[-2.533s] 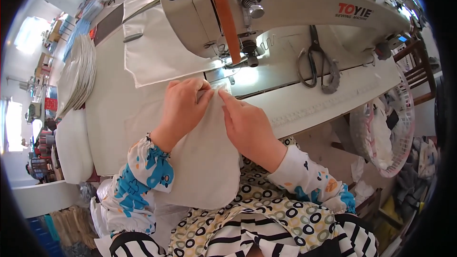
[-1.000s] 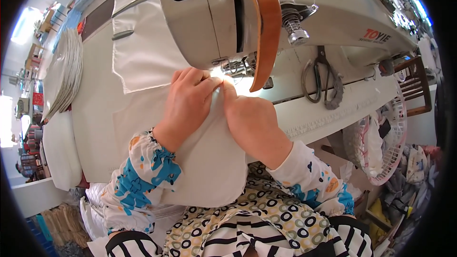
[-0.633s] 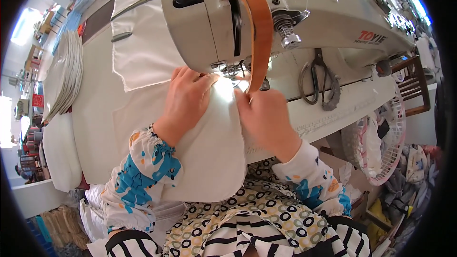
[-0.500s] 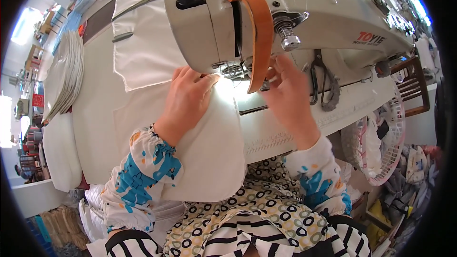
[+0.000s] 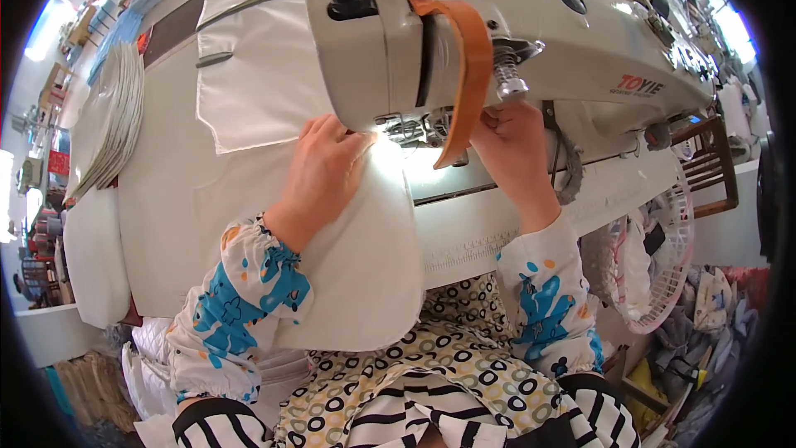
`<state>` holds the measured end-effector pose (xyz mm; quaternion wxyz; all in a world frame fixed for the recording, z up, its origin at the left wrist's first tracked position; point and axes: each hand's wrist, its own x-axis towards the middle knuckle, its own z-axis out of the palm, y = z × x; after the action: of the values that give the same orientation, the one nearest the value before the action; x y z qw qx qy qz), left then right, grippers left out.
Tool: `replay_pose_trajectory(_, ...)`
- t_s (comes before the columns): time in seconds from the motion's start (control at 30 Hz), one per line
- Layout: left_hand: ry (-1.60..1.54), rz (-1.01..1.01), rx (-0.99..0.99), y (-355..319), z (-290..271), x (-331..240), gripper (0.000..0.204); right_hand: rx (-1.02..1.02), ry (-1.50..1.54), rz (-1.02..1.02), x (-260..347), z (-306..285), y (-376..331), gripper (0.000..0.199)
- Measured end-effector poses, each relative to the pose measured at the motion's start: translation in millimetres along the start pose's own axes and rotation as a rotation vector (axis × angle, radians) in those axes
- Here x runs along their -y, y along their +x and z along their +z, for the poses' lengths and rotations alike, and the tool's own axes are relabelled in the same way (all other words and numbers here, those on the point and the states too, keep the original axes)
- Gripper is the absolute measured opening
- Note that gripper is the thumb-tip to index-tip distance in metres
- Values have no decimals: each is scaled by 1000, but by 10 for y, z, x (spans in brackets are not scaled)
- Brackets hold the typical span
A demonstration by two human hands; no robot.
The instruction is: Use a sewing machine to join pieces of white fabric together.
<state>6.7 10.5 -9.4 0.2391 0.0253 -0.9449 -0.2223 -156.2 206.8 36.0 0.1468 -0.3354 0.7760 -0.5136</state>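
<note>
My left hand [image 5: 319,168] has its fingers bunched on the upper edge of a white fabric piece [image 5: 356,282], close beside the lit needle area of a sewing machine [image 5: 356,66]. This cloth lies over the table's front edge, its rounded lower corner above my lap. On the other side of the needle, my right hand [image 5: 516,149] is raised with curled fingers, just right of the orange curved strip [image 5: 473,75] on the machine head. Its fingertips are partly hidden, and whatever they hold does not show. Dark-handled scissors [image 5: 568,170] lie behind this hand, partly covered.
Another white fabric panel [image 5: 257,75] lies at the back left, with a small grey bar [image 5: 214,59] on it. A stack of white pieces [image 5: 112,124] stands at the table's left edge. A pink-rimmed basket [image 5: 684,257] with cloth hangs at the right, beside a wooden chair [image 5: 713,166].
My right hand has moved slightly up and right, its fingers now curled beneath the spring knob, covering more of the scissors. My left hand keeps its place on the cloth. The view has shifted slightly.
</note>
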Motion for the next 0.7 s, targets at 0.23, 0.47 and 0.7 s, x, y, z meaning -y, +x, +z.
replay_pose_trajectory(0.23, 106, -71, 132, -52, -189, -149, 27, -110, 36, -144, -53, 211, -505, 18)
replay_pose_trajectory(0.47, 10, -33, 650, -746, -553, -1233, 65, 138, -186, -498, -209, 203, -1348, 26)
replay_pose_trajectory(0.7, 226, 168, 535, -888, -628, -1264, 53, 148, -260, -607, -224, 256, -1539, 30)
